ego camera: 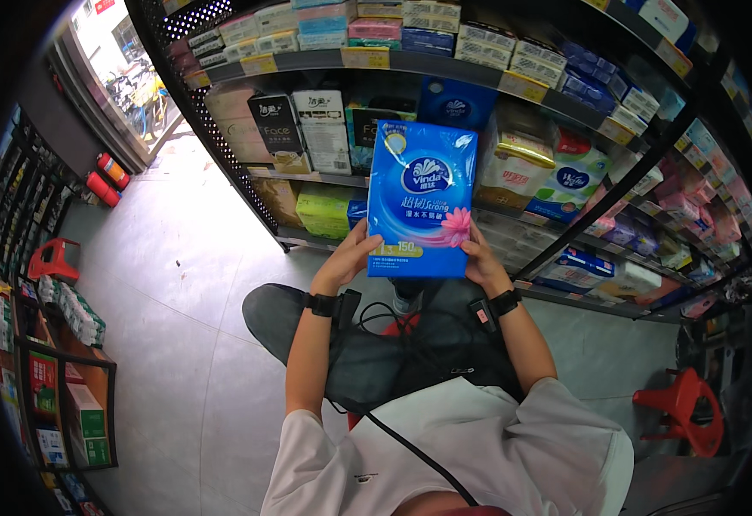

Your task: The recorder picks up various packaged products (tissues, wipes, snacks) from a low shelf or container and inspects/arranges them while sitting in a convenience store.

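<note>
A blue Vinda tissue pack (418, 200) with a pink flower print is held upright before me, its front face towards me. My left hand (348, 255) grips its lower left edge, the thumb lying on the front. On the lower right edge, my right hand (484, 258) holds it the same way. The fingers behind the pack are hidden. Beyond it, a similar blue Vinda pack (456, 103) stands on the middle shelf, partly covered. Black-and-white tissue packs (322, 132) stand to its left, and a gold-topped tissue pack (518, 161) to its right.
A black metal shelf rack (415, 59) curves across the front, loaded with tissue packs. Red plastic stools stand at left (54, 259) and right (686, 413). Two fire extinguishers (104, 187) are near the doorway. Black cables (382, 316) hang over my legs.
</note>
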`<action>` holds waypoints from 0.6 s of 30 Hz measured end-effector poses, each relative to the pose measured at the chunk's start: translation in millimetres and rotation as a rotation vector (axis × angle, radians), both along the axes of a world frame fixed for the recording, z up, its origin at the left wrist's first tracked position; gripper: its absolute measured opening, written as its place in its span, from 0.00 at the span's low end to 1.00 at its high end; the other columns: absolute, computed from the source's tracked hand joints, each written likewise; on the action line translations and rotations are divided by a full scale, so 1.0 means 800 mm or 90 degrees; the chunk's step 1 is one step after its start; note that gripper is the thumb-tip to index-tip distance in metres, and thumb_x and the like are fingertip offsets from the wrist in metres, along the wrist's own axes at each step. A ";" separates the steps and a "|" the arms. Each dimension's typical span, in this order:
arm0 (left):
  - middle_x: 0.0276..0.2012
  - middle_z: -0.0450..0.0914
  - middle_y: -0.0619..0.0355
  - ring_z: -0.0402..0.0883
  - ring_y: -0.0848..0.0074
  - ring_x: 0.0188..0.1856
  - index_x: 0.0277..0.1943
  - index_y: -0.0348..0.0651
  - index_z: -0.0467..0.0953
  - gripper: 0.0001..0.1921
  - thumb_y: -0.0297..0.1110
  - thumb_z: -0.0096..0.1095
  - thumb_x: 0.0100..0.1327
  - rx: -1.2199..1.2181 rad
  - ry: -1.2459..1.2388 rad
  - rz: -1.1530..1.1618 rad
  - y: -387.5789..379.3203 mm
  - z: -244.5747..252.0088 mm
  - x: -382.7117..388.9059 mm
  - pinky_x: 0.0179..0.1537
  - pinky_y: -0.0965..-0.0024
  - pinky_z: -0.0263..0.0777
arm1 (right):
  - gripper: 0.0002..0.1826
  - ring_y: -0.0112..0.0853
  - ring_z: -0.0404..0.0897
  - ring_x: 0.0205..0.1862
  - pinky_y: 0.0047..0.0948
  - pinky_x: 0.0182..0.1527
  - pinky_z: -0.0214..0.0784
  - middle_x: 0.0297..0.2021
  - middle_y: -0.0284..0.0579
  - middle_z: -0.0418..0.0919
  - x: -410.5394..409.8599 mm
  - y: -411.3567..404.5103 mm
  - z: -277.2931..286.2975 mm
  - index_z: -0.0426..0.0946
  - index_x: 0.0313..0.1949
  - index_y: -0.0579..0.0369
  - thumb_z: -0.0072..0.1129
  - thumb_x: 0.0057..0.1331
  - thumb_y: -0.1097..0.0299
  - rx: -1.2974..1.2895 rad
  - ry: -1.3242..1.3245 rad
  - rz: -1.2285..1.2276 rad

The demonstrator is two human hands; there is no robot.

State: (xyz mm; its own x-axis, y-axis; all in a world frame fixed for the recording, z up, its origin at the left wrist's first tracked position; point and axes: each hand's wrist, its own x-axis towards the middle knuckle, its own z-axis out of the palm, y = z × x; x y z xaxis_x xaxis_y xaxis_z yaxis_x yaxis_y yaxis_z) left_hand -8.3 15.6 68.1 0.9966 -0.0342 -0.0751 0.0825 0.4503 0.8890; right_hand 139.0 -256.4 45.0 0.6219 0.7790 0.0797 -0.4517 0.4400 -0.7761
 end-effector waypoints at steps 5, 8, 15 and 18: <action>0.70 0.69 0.50 0.72 0.67 0.69 0.78 0.37 0.53 0.42 0.32 0.72 0.68 0.004 -0.115 0.122 -0.016 -0.007 0.013 0.69 0.63 0.68 | 0.62 0.45 0.63 0.76 0.45 0.77 0.56 0.77 0.51 0.57 0.019 0.004 0.003 0.39 0.83 0.50 0.74 0.57 0.66 -0.016 -0.052 -0.015; 0.70 0.69 0.49 0.72 0.67 0.69 0.77 0.35 0.53 0.44 0.30 0.74 0.65 0.073 -0.136 0.097 -0.021 -0.019 0.022 0.70 0.62 0.67 | 0.59 0.46 0.63 0.76 0.49 0.75 0.59 0.78 0.52 0.55 0.044 -0.005 -0.012 0.38 0.83 0.49 0.72 0.61 0.68 0.018 -0.069 0.024; 0.63 0.77 0.52 0.78 0.70 0.63 0.75 0.35 0.59 0.41 0.30 0.76 0.64 -0.004 -0.066 0.128 -0.021 -0.035 0.023 0.64 0.66 0.73 | 0.46 0.45 0.65 0.75 0.52 0.74 0.63 0.76 0.52 0.60 0.036 -0.003 -0.009 0.43 0.82 0.49 0.64 0.73 0.68 0.017 -0.003 -0.005; 0.66 0.74 0.50 0.76 0.68 0.66 0.78 0.36 0.53 0.46 0.29 0.76 0.63 0.036 -0.106 0.154 -0.022 -0.039 0.024 0.67 0.65 0.71 | 0.41 0.44 0.66 0.74 0.50 0.74 0.62 0.75 0.51 0.63 0.028 -0.004 -0.005 0.49 0.80 0.52 0.62 0.75 0.66 0.047 0.053 0.006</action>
